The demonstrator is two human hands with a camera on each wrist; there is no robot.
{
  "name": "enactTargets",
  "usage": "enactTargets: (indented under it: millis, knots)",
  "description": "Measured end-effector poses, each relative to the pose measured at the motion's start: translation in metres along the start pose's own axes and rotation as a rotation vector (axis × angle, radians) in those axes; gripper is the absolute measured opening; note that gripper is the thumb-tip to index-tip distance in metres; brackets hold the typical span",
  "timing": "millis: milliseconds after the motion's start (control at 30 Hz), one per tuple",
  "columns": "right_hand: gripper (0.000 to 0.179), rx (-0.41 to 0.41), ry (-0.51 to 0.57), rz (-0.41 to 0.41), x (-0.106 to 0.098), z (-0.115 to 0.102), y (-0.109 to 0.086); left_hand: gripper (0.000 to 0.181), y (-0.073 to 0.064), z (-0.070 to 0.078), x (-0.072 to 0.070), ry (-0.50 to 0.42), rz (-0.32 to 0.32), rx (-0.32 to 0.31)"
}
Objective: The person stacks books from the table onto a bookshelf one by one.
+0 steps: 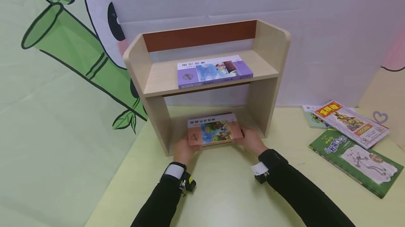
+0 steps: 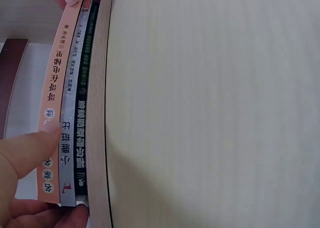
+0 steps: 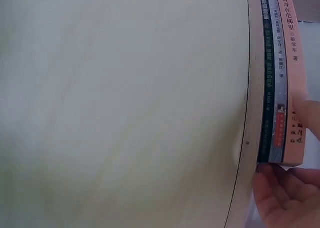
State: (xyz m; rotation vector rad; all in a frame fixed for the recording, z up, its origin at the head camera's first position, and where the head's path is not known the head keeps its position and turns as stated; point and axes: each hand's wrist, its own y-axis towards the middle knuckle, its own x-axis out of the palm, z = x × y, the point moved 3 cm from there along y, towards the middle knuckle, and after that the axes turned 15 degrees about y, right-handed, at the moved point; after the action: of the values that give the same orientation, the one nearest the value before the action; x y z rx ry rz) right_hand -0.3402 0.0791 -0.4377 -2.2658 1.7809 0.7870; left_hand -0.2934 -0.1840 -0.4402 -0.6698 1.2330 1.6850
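On the lower board of a small wooden bookshelf (image 1: pixel 272 103), a stack of three books lies flat with spines toward me. An orange book (image 1: pixel 226 128) is on top, a grey book (image 2: pixel 66 138) in the middle and a dark green book (image 2: pixel 81 143) at the bottom. My left hand (image 1: pixel 184 149) grips the stack's left end, its thumb (image 2: pixel 37 143) on the orange spine and its fingers at the end. My right hand (image 1: pixel 251 140) grips the right end likewise, thumb (image 3: pixel 307 115) against the orange spine. Some fingertips are hidden behind the books.
A purple book (image 1: pixel 215 71) lies flat on the shelf's upper board. On the pale table (image 1: pixel 227 191) to the right are a green book (image 1: pixel 354 160), a white-and-orange book (image 1: pixel 351 123) and a partly covered pale green book (image 1: pixel 311 116). A printed cloth (image 1: pixel 332 44) hangs behind.
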Motion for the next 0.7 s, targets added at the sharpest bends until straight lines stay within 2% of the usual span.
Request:
enactTargets:
  millis: [200,333,500,700]
  knots:
    - [0.049,0.016,-0.032,0.050,0.0021,0.0002,0.0040,0.040,0.0019,-0.0024,0.0039,0.023,0.042,-0.025]
    - [0.039,0.001,-0.042,0.082,0.0037,0.0003,0.0055,0.039,0.0008,-0.0030,0.0030,0.019,0.023,-0.054]
    - [0.037,-0.021,-0.072,0.072,0.0044,0.0016,0.0040,0.045,0.0007,-0.0051,0.0060,0.075,-0.005,-0.060]
    - [0.035,-0.054,-0.091,0.096,0.0048,-0.0015,0.0031,0.031,0.0006,-0.0013,0.0018,0.117,0.031,-0.049]
